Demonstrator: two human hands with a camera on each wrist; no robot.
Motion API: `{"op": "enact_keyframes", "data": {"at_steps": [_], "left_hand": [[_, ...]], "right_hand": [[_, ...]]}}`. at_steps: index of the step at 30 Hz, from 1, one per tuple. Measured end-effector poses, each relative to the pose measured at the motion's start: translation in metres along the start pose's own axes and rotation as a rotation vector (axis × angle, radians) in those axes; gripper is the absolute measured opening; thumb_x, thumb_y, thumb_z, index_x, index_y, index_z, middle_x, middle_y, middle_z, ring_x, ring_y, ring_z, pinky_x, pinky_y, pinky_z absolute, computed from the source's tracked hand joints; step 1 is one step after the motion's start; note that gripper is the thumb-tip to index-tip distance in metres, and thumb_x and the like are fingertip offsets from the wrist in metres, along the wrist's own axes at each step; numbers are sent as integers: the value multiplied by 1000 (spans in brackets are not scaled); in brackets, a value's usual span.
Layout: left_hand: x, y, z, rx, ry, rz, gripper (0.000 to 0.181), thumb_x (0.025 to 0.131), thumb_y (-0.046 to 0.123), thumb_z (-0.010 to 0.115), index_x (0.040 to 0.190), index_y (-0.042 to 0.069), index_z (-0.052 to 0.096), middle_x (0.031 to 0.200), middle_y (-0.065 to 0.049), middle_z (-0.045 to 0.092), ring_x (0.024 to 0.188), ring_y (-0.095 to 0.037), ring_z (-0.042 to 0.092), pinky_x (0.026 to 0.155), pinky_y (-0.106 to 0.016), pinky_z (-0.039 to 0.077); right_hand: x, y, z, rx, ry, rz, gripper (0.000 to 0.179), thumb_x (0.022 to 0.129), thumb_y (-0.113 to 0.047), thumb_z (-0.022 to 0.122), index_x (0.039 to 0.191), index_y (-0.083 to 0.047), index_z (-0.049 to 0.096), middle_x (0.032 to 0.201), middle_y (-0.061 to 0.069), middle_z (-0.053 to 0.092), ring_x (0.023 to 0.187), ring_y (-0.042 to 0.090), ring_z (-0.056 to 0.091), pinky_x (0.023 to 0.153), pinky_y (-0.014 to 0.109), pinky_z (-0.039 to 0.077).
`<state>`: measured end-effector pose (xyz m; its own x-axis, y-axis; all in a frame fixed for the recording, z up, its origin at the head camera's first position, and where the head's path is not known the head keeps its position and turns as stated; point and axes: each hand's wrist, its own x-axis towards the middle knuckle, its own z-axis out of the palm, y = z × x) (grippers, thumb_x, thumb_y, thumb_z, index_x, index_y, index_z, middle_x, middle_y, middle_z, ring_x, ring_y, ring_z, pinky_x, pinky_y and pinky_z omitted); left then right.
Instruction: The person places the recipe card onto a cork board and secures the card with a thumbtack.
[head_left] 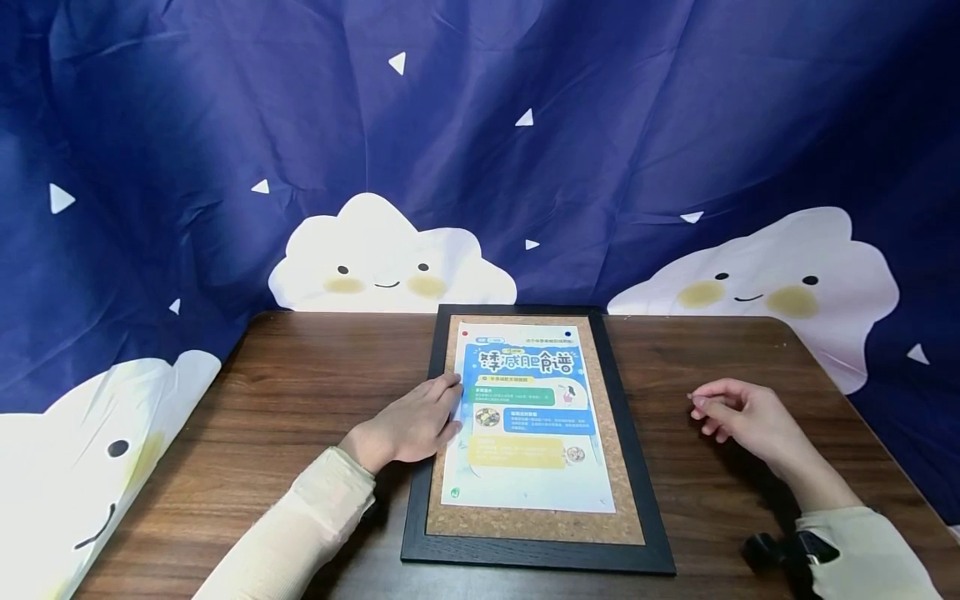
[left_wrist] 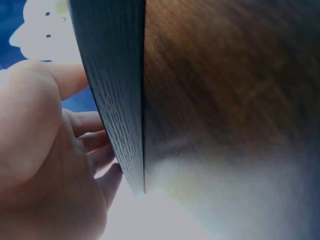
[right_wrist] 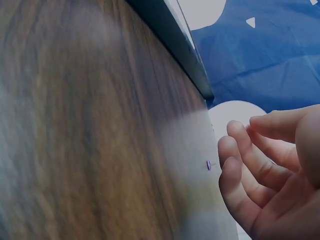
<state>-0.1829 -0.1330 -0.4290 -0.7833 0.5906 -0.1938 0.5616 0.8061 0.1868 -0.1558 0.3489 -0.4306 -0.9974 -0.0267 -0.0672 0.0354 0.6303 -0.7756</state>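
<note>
A sheet of printed paper [head_left: 528, 487] lies on a cork board [head_left: 536, 527] with a black frame [head_left: 536, 554]. A red pushpin [head_left: 465, 333] sits in its top left corner and a blue pushpin [head_left: 567, 334] in its top right. My left hand [head_left: 416, 421] rests on the frame's left side, fingertips at the paper's edge. To the right of the board, my right hand [head_left: 738, 417] hovers low with bent fingers, thumb and index finger close together. Near those fingers, a small purple pushpin [right_wrist: 209, 165] lies on the table; I see nothing held between them.
The board stands on a brown wooden table [head_left: 315, 367]. Behind it hangs a dark blue curtain [head_left: 585, 167] with white clouds and triangles. A black device [head_left: 765, 550] is strapped at the right wrist, by the sleeve.
</note>
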Motion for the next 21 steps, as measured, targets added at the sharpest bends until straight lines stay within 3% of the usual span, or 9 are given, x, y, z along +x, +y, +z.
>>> {"op": "enact_keyframes", "data": {"at_steps": [7,21], "left_hand": [[-1,0,0,-4,1,-1,66,116,33,49,167,-5,32,177,-21,26,165,-34,27,135,-47,28],[1,0,1,-5,-7,-11,66,116,33,48,167,-4,31,178,-20,25,166,-34,26,136,-46,27]], "right_hand": [[8,4,-4,-79,31,-1,25,108,-8,63,122,12,65,94,15,77,67,14,68,59,31,61],[25,15,0,-172,14,77,30,108,-16,65,121,11,65,87,9,72,68,18,66,56,31,58]]}}
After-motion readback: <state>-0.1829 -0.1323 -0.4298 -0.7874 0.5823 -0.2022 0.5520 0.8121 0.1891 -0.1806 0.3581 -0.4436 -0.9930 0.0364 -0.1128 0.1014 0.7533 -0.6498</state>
